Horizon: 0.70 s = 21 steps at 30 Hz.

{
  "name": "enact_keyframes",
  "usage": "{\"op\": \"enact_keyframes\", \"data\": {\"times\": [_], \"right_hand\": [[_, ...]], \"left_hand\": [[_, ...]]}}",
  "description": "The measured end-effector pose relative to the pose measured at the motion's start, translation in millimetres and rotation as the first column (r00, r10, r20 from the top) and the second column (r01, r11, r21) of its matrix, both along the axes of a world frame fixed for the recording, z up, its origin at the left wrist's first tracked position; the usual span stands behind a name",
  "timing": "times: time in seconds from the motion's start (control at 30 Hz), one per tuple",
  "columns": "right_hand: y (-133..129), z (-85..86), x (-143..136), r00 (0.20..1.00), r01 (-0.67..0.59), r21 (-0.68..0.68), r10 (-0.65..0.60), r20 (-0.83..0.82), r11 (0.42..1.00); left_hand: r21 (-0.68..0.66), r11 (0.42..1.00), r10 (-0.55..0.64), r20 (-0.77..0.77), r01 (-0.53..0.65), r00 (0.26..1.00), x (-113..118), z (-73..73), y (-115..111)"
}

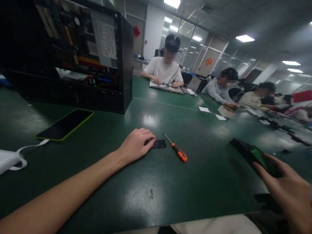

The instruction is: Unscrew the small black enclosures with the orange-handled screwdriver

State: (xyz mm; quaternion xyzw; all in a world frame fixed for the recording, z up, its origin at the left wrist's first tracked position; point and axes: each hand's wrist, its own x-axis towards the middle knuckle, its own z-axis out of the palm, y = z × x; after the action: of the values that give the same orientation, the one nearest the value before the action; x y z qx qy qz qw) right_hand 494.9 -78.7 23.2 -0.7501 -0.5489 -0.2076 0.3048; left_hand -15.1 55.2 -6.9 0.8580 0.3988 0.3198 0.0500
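Observation:
My left hand (137,144) rests on the green table (146,182), its fingers curled over the left end of a small flat black piece (160,144). Just right of that piece lies a screwdriver (179,152) with an orange and black handle, its tip pointing up and left. At the right, my right hand (285,182) holds a long black part with a green circuit board (262,157) raised above the table, gripped between thumb and fingers. That hand is slightly blurred.
An open black computer case (125,65) stands at the back left. Before it lies a phone with a green edge (67,125), near a white box (8,159) with a cable. Across the table a person in white (164,70) works; others sit further right.

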Motion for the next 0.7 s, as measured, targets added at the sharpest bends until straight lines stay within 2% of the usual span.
{"op": "enact_keyframes", "data": {"times": [0.03, 0.07, 0.1, 0.2, 0.3, 0.4, 0.6, 0.7], "right_hand": [[-3, -2.6, 29, 0.997, 0.075, -0.076, -0.075, 0.002, 0.994], [-6, -6.4, 54, 0.986, 0.167, -0.094, -0.168, -0.008, 0.982], [-8, -11.5, 75, 0.98, 0.193, -0.146, -0.198, -0.021, 0.97], [-12, -32.5, 109, 0.965, 0.239, -0.173, -0.253, -0.064, 0.955], [-11, -55.4, 112, 0.962, 0.245, -0.149, -0.26, -0.087, 0.958], [-8, -67.2, 108, 0.964, 0.251, -0.122, -0.259, -0.053, 0.96], [-5, -55.7, 104, 0.987, 0.157, -0.156, -0.15, 0.054, 0.975], [-1, -45.3, 76, 0.99, 0.082, -0.06, -0.075, 0.118, 0.995]], "left_hand": [[0.006, 1.0, -0.009, -0.011, 0.009, 1.0, 1, 0.4, -1], [0.013, 1.0, -0.016, -0.022, 0.016, 1.0, 1, 0.7, -1], [0.019, 1.0, -0.019, -0.033, 0.02, 0.999, 2, 0.8, -1], [0.017, 1.0, -0.011, -0.062, 0.012, 0.998, 2, -0.2, 1], [-0.007, 1.0, 0.012, -0.085, -0.012, 0.996, 1, -2.7, 5], [-0.037, 0.998, 0.038, -0.107, -0.042, 0.994, 1, -5.2, 9], [-0.072, 0.993, 0.076, -0.179, -0.09, 0.981, 2, -6.5, 11], [-0.096, 0.992, 0.069, -0.188, -0.088, 0.98, 2, -6.3, 11]]}}
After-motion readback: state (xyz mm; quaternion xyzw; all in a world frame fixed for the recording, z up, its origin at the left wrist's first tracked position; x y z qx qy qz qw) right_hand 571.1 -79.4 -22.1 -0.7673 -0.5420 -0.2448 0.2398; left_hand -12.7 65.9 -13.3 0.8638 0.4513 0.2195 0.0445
